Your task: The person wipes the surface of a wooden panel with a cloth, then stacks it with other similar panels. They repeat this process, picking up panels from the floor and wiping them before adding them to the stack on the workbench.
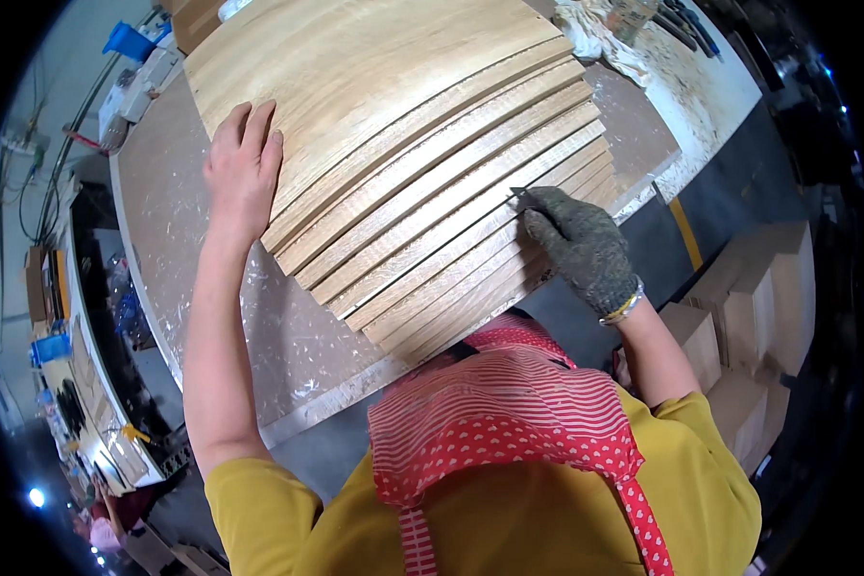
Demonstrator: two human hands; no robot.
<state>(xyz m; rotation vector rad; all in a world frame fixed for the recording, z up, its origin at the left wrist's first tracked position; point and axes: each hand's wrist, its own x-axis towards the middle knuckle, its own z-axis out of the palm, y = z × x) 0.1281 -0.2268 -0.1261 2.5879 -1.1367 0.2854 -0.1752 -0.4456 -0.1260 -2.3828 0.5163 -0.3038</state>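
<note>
A stack of pale wooden panels (384, 72) lies on the worktable, its near edges fanned out like steps toward me. My left hand (245, 168), bare, rests on the left edge of the top panel with its fingers stretched over the surface. Over the lower steps at the right is my right hand (581, 240) in a dark grey-green work glove. Its thumb and fingers are closed on a small dark pointed blade (517, 192), whose tip points left, close to a panel edge. Most of the blade is hidden by the glove.
The worktable (178, 211) has a brown top flecked with white. Far right are a crumpled white cloth (595, 38) and several hand tools (686, 29). Brown cardboard boxes (749, 307) stand on the floor to my right. Another workbench (101, 384) and a person (106, 533) are at left.
</note>
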